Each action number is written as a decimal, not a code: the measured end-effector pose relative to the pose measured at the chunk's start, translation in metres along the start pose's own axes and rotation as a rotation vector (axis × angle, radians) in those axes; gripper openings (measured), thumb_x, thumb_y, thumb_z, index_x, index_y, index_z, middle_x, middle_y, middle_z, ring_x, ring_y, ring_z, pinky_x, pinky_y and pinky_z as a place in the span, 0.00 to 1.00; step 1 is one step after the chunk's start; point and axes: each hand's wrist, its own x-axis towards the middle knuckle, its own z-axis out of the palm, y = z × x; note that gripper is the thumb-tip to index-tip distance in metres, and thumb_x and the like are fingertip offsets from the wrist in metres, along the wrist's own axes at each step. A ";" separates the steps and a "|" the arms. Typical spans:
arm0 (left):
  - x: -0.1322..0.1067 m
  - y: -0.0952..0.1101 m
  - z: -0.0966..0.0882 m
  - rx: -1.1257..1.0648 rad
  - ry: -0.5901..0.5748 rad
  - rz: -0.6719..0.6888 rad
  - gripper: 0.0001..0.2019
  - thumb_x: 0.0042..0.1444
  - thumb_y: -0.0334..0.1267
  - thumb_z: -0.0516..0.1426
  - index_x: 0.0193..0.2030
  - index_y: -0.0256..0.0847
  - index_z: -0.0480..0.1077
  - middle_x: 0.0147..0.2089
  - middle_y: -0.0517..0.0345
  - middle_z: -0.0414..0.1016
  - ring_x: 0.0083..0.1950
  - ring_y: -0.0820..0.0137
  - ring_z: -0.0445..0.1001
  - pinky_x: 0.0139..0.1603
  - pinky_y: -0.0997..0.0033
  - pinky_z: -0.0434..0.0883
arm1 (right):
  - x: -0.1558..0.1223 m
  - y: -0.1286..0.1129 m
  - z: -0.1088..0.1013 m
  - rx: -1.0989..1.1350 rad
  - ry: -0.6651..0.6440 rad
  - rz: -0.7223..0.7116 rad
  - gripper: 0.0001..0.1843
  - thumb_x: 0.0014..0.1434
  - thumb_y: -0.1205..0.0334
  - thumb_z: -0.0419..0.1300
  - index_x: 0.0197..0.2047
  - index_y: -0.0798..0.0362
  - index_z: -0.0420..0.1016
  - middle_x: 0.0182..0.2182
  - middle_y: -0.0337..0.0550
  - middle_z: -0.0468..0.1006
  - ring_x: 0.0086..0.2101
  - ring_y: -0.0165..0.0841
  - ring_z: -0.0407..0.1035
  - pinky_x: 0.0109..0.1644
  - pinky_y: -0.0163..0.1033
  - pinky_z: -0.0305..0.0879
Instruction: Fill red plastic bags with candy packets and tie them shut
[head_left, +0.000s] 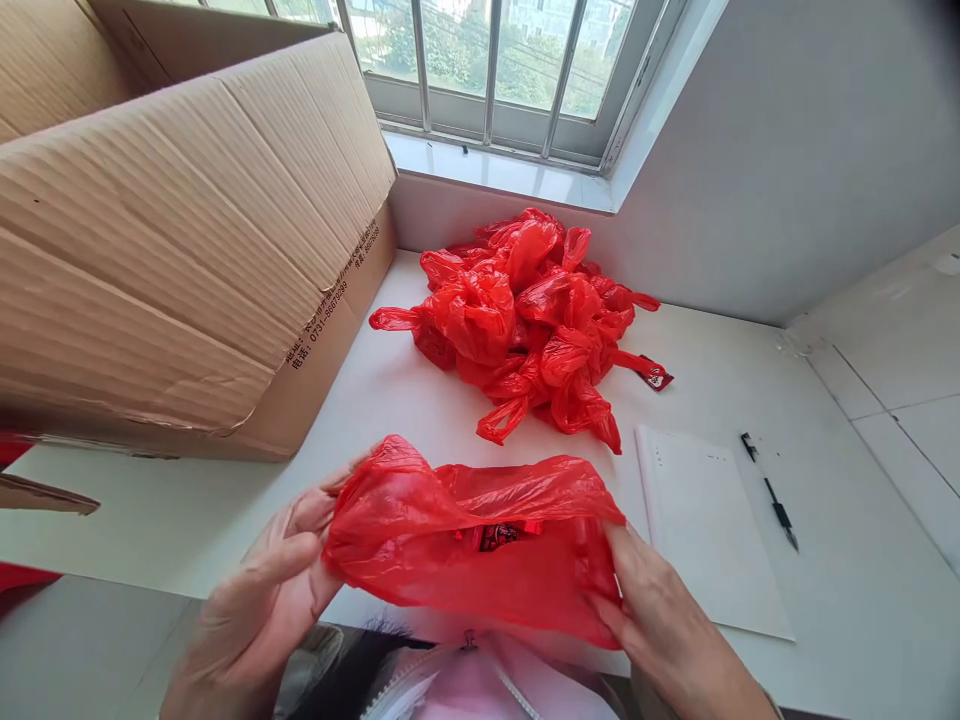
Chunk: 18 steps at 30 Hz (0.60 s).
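A red plastic bag (480, 590) is spread between my two hands at the front edge of the white table, its mouth gaping. Small dark and red packets (496, 538) show inside it; the rest of its contents is hidden. My left hand (281, 575) supports the bag's left end, with the fingers partly behind the plastic and the thumb in front. On the other side, my right hand (656, 605) grips the right end, its fingertips partly covered by the film. Just beyond lies a heap of tied red plastic bags (525, 320).
A large cardboard box (172, 240) stands open at the left. To the right are a white paper pad (709, 540), a black pen (781, 512) and its cap (748, 445). A small dark packet (657, 375) pokes out beside the heap. Behind is a barred window (487, 70).
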 end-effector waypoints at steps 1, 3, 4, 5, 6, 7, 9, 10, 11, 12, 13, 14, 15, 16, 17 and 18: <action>0.000 -0.002 0.001 0.037 -0.030 -0.009 0.23 0.39 0.51 0.69 0.44 0.49 0.78 0.45 0.53 0.81 0.42 0.56 0.81 0.32 0.70 0.80 | 0.003 0.001 0.001 0.056 0.013 0.008 0.28 0.46 0.77 0.46 0.51 0.50 0.63 0.40 0.44 0.74 0.38 0.35 0.73 0.39 0.37 0.72; 0.001 -0.007 0.005 0.262 -0.068 0.030 0.34 0.37 0.46 0.70 0.54 0.48 0.71 0.55 0.51 0.76 0.51 0.52 0.77 0.42 0.64 0.79 | 0.007 0.002 0.001 0.167 0.047 0.052 0.24 0.45 0.76 0.48 0.46 0.50 0.64 0.33 0.40 0.73 0.32 0.33 0.70 0.34 0.36 0.70; 0.002 -0.010 0.008 0.434 -0.061 0.075 0.37 0.38 0.45 0.70 0.58 0.47 0.67 0.58 0.49 0.73 0.53 0.52 0.75 0.46 0.62 0.77 | 0.009 0.001 0.001 0.218 0.059 0.077 0.23 0.45 0.75 0.48 0.45 0.51 0.64 0.31 0.38 0.72 0.29 0.32 0.68 0.32 0.35 0.69; 0.003 -0.012 0.011 0.607 -0.047 0.115 0.37 0.40 0.43 0.68 0.59 0.46 0.64 0.58 0.49 0.73 0.54 0.53 0.74 0.48 0.61 0.76 | 0.010 0.001 0.001 0.263 0.065 0.096 0.23 0.45 0.74 0.48 0.46 0.51 0.64 0.30 0.37 0.71 0.28 0.32 0.66 0.30 0.34 0.68; 0.004 -0.014 0.014 0.754 -0.043 0.141 0.33 0.44 0.42 0.66 0.59 0.45 0.64 0.56 0.51 0.74 0.52 0.56 0.75 0.48 0.62 0.74 | 0.011 0.000 0.000 0.301 0.067 0.108 0.23 0.46 0.74 0.48 0.46 0.51 0.64 0.29 0.36 0.70 0.27 0.31 0.65 0.28 0.33 0.66; 0.005 -0.015 0.017 0.860 -0.057 0.147 0.26 0.48 0.40 0.62 0.56 0.45 0.65 0.51 0.54 0.76 0.48 0.59 0.76 0.45 0.65 0.73 | 0.012 -0.002 0.000 0.327 0.066 0.113 0.23 0.46 0.74 0.48 0.47 0.51 0.64 0.29 0.36 0.70 0.26 0.30 0.64 0.27 0.33 0.65; 0.008 -0.016 0.022 0.942 -0.110 0.122 0.10 0.55 0.38 0.55 0.44 0.44 0.70 0.37 0.61 0.77 0.35 0.67 0.74 0.36 0.72 0.69 | 0.014 -0.005 -0.001 0.333 0.071 0.100 0.25 0.46 0.75 0.48 0.48 0.49 0.65 0.32 0.36 0.72 0.28 0.30 0.65 0.28 0.31 0.65; 0.011 -0.015 0.025 0.922 -0.143 0.095 0.06 0.56 0.38 0.53 0.36 0.43 0.71 0.30 0.63 0.74 0.30 0.70 0.71 0.31 0.74 0.65 | 0.016 -0.007 -0.002 0.322 0.080 0.084 0.26 0.46 0.75 0.48 0.48 0.49 0.66 0.33 0.36 0.72 0.29 0.29 0.66 0.29 0.31 0.65; 0.013 -0.014 0.027 0.854 -0.166 0.054 0.09 0.57 0.40 0.52 0.30 0.42 0.69 0.26 0.64 0.71 0.27 0.72 0.67 0.29 0.75 0.63 | 0.017 -0.009 -0.003 0.310 0.092 0.064 0.27 0.46 0.76 0.48 0.49 0.48 0.66 0.35 0.36 0.73 0.30 0.29 0.67 0.30 0.30 0.66; 0.015 -0.013 0.030 0.735 -0.180 -0.002 0.12 0.57 0.42 0.52 0.26 0.41 0.67 0.23 0.64 0.69 0.26 0.72 0.65 0.27 0.75 0.62 | 0.018 -0.010 -0.005 0.302 0.113 0.044 0.28 0.46 0.77 0.48 0.50 0.47 0.66 0.36 0.36 0.73 0.31 0.29 0.67 0.32 0.30 0.66; 0.018 -0.011 0.033 0.571 -0.197 -0.078 0.13 0.55 0.45 0.54 0.25 0.40 0.67 0.23 0.63 0.68 0.25 0.72 0.65 0.27 0.76 0.62 | 0.019 -0.011 -0.006 0.298 0.144 0.026 0.30 0.46 0.77 0.48 0.51 0.46 0.66 0.36 0.36 0.73 0.32 0.29 0.68 0.32 0.29 0.67; 0.020 -0.009 0.037 0.381 -0.214 -0.164 0.12 0.52 0.46 0.57 0.25 0.40 0.68 0.23 0.62 0.69 0.26 0.71 0.67 0.27 0.76 0.64 | 0.020 -0.013 -0.008 0.300 0.180 0.008 0.31 0.47 0.77 0.48 0.53 0.45 0.66 0.37 0.37 0.72 0.33 0.29 0.69 0.31 0.28 0.67; 0.022 -0.006 0.040 0.190 -0.222 -0.244 0.10 0.49 0.45 0.59 0.28 0.40 0.70 0.25 0.61 0.71 0.28 0.70 0.69 0.29 0.75 0.67 | 0.020 -0.014 -0.010 0.306 0.220 -0.011 0.32 0.47 0.78 0.48 0.54 0.45 0.65 0.39 0.38 0.72 0.33 0.29 0.69 0.29 0.27 0.66; 0.024 -0.003 0.044 0.030 -0.217 -0.303 0.10 0.46 0.45 0.61 0.30 0.40 0.71 0.27 0.59 0.73 0.30 0.68 0.71 0.31 0.74 0.69 | 0.021 -0.015 -0.012 0.311 0.265 -0.034 0.33 0.48 0.78 0.48 0.56 0.45 0.65 0.41 0.40 0.71 0.33 0.29 0.69 0.25 0.26 0.65; 0.026 -0.001 0.048 -0.079 -0.202 -0.330 0.11 0.44 0.44 0.63 0.32 0.40 0.72 0.28 0.58 0.74 0.30 0.68 0.72 0.31 0.73 0.70 | 0.021 -0.015 -0.014 0.313 0.311 -0.061 0.34 0.49 0.78 0.48 0.58 0.45 0.64 0.44 0.41 0.71 0.34 0.29 0.70 0.22 0.25 0.63; 0.028 0.000 0.051 -0.121 -0.181 -0.321 0.12 0.43 0.44 0.63 0.32 0.40 0.72 0.29 0.58 0.75 0.30 0.68 0.73 0.31 0.74 0.70 | 0.022 -0.015 -0.015 0.314 0.347 -0.086 0.34 0.50 0.77 0.48 0.58 0.44 0.64 0.46 0.43 0.69 0.36 0.29 0.70 0.20 0.24 0.62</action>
